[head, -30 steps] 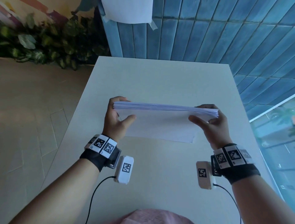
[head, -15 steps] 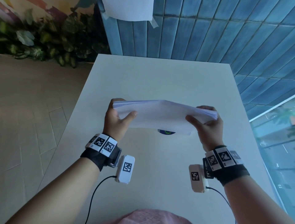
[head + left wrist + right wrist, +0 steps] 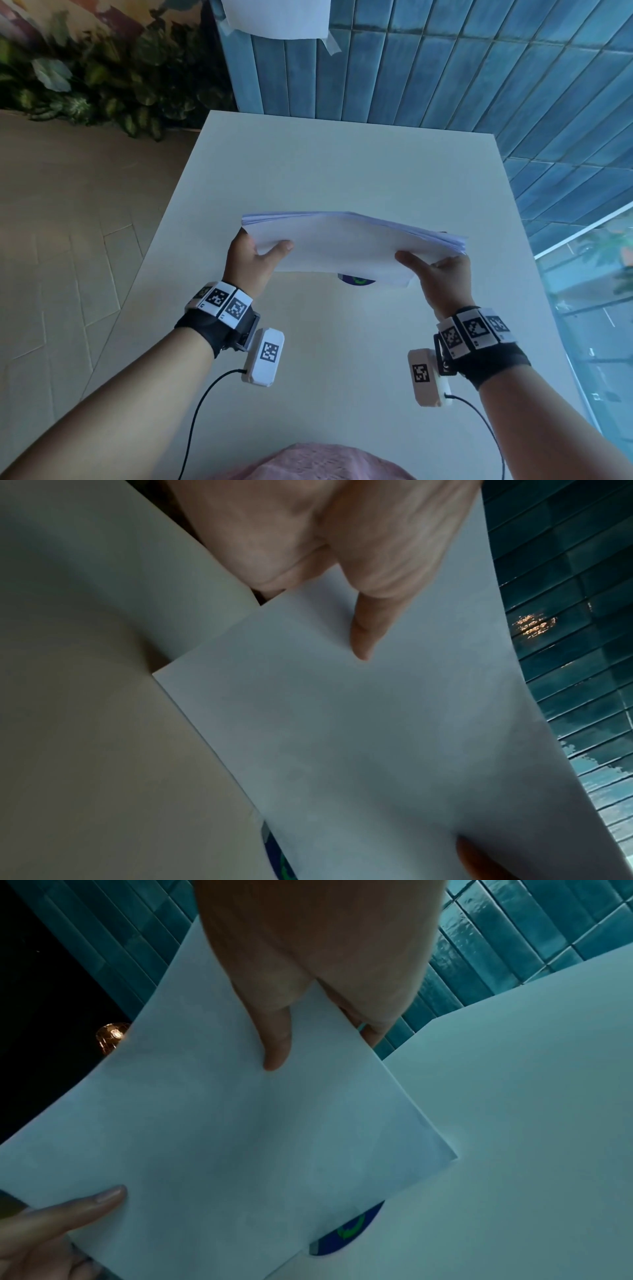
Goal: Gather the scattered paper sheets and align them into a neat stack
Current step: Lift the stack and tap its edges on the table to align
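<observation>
A stack of white paper sheets (image 3: 342,246) hangs in the air above the middle of the white table (image 3: 342,164). My left hand (image 3: 255,257) grips its left end, thumb on the near face and fingers hidden behind. My right hand (image 3: 436,270) grips the right end the same way. The stack leans with its top edge away from me, and the sheet edges on the right fan out slightly. In the left wrist view my thumb (image 3: 366,631) presses on the paper (image 3: 377,737). The right wrist view shows my right thumb (image 3: 277,1042) on the sheet (image 3: 240,1137).
A round blue and green sticker (image 3: 356,281) lies on the table just under the stack's lower edge, also seen as a sticker (image 3: 349,1231) in the right wrist view. Blue tiled wall (image 3: 445,68) stands behind the table; plants (image 3: 102,78) at the back left.
Both hands have lifted the stack off the table and tipped it back, so the blue sticker under it now shows. The grip on both ends is unchanged.
</observation>
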